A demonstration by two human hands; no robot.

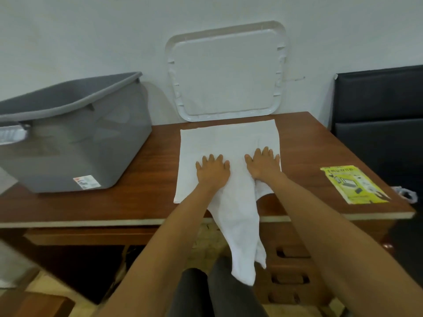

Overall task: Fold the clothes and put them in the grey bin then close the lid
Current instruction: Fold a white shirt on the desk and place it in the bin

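A white garment (229,143) lies spread flat on the wooden table (146,186), and part of it hangs over the front edge toward my legs. My left hand (212,171) presses flat on its middle with straight fingers. My right hand (263,164) presses flat beside it, nearer the garment's right edge. The grey bin (75,133) stands open at the table's left end. Its white lid (226,72) leans upright against the wall behind the garment.
A yellow printed card (353,184) lies near the table's right front corner. A black padded seat (377,124) stands to the right of the table. Drawers sit under the table on the right.
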